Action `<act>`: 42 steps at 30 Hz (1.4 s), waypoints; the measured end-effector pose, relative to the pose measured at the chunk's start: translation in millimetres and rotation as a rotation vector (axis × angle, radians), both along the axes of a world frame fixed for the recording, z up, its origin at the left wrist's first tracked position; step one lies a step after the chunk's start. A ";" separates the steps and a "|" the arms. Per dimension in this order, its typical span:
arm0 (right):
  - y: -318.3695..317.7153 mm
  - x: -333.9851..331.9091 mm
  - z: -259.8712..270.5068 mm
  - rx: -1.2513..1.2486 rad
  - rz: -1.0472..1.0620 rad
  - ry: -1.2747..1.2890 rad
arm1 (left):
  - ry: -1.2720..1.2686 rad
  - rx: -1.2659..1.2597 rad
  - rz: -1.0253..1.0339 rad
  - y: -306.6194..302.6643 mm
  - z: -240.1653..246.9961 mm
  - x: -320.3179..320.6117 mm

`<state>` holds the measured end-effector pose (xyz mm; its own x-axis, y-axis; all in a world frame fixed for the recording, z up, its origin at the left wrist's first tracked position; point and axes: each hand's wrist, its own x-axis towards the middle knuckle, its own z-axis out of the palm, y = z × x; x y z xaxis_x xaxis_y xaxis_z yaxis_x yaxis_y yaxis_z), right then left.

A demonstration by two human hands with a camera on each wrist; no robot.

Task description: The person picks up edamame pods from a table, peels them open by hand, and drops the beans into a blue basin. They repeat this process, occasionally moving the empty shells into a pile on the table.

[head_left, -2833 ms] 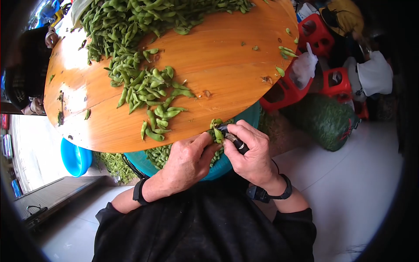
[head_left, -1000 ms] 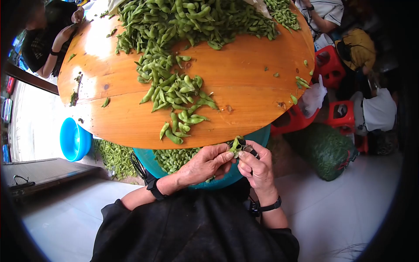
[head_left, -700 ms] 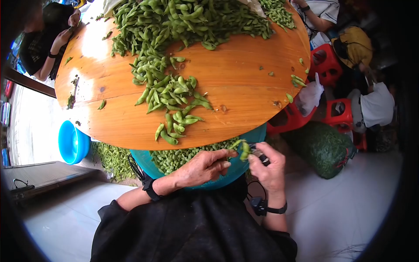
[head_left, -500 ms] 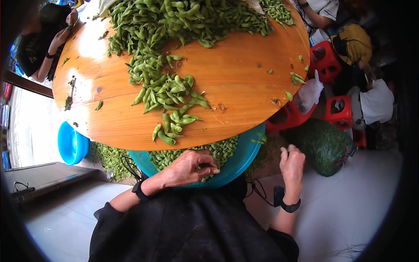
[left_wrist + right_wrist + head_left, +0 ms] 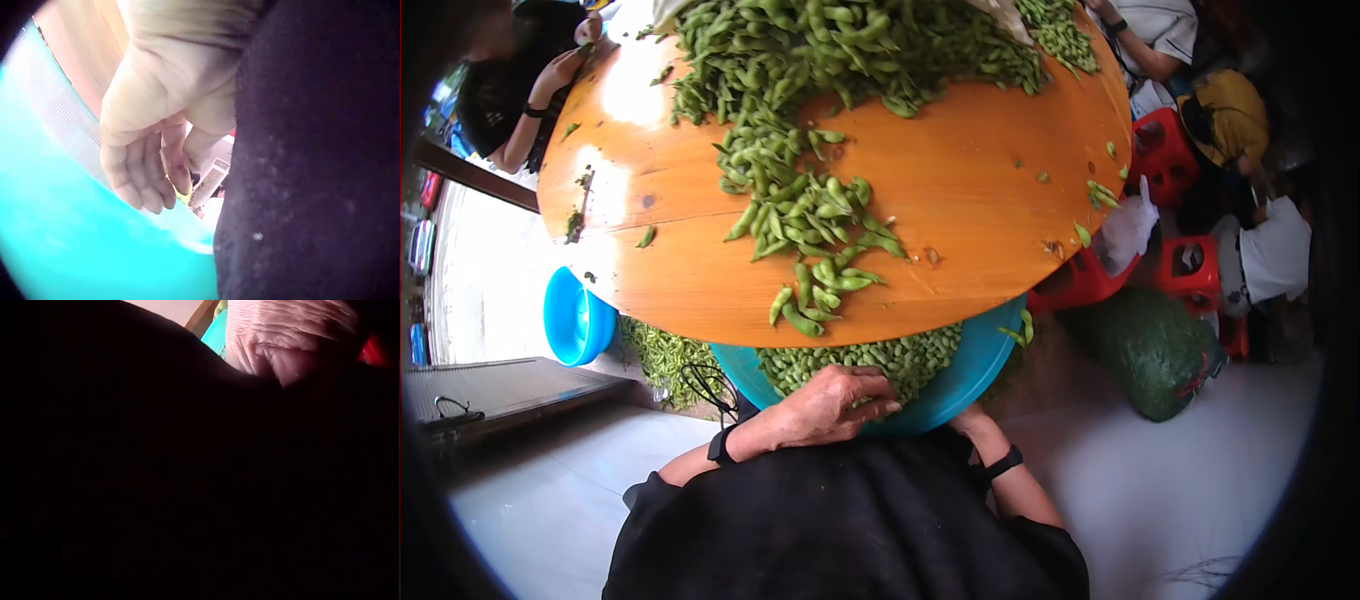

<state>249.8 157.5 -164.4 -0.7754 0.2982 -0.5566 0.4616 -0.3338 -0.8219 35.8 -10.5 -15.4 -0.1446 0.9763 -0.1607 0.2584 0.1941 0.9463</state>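
Note:
My left hand (image 5: 830,405) hangs over the near part of a teal basin (image 5: 985,360) filled with shelled green soybeans (image 5: 910,358). In the left wrist view its fingers (image 5: 134,175) are loosely bent and nothing shows between them. My right hand (image 5: 972,422) is low by the basin's near right side, mostly hidden behind the basin and the dark clothing. The right wrist view is largely dark, with only wrinkled skin of that hand (image 5: 287,337) lit at the top. A split green pod (image 5: 1022,328) overlaps the basin's right rim.
A round wooden table (image 5: 970,190) overhangs the basin and bears a large heap of soybean pods (image 5: 800,60). Left stand a blue basin (image 5: 575,320) and green pods on the floor (image 5: 662,365). Right are red stools (image 5: 1190,270) and a full green sack (image 5: 1155,355). Other people sit around.
The hands have parted from the split pod they held. My right hand swung out right, then back in low beside the basin. My left hand drew back left over the beans.

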 end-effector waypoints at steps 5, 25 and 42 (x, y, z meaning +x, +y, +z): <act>11.2 -8.3 -33.8 0.151 0.103 -0.067 | -0.072 0.140 0.031 -3.8 19.4 -7.1; 63.4 0.6 7.0 0.319 0.009 -0.151 | 0.145 0.247 0.586 -16.1 46.4 -45.5; 99.6 20.7 -17.7 -0.032 -0.701 0.027 | 1.015 0.115 0.381 10.3 39.8 -52.4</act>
<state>270.5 257.1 -182.1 -0.4200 0.7169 -0.5565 0.1082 -0.5692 -0.8150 -16.6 -0.1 24.5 -0.4543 0.8411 0.2936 0.8712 0.3507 0.3435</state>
